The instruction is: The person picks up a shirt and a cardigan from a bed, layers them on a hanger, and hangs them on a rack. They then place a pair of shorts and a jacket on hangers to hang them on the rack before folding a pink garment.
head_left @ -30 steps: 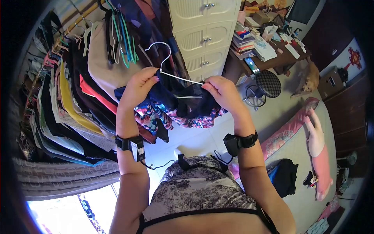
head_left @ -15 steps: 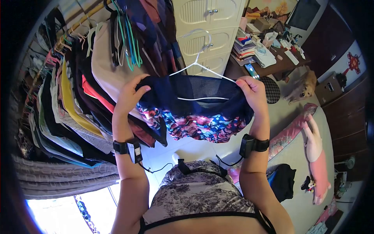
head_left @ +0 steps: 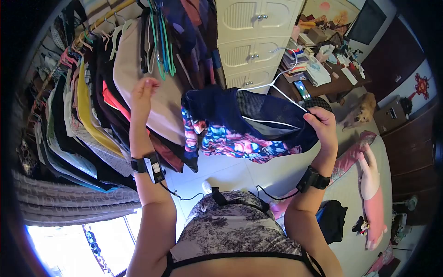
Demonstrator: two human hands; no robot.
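Note:
A dark navy garment with a mesh panel and a bright floral lower part (head_left: 251, 143) hangs on a white wire hanger (head_left: 273, 85) in front of me. My right hand (head_left: 321, 127) is closed on the garment's right shoulder, at the hanger's end. The hanger tilts, its hook up and to the right. My left hand (head_left: 146, 96) is off the garment, raised to its left before a beige hanging garment (head_left: 134, 60). Its fingers are loosely curled with nothing visible in them. The garment's left shoulder droops free.
A rail of hanging clothes (head_left: 83, 115) fills the left side, with several green hangers (head_left: 167, 51) near its end. Behind stand a cream cabinet (head_left: 251, 41) and a cluttered desk (head_left: 341, 76). A dog (head_left: 362, 111) is by a bed (head_left: 355, 194) bearing a pink plush toy (head_left: 374, 198).
My left hand has let go of the garment and moved left and slightly up. My right hand has carried garment and hanger right and a little down, tilting them.

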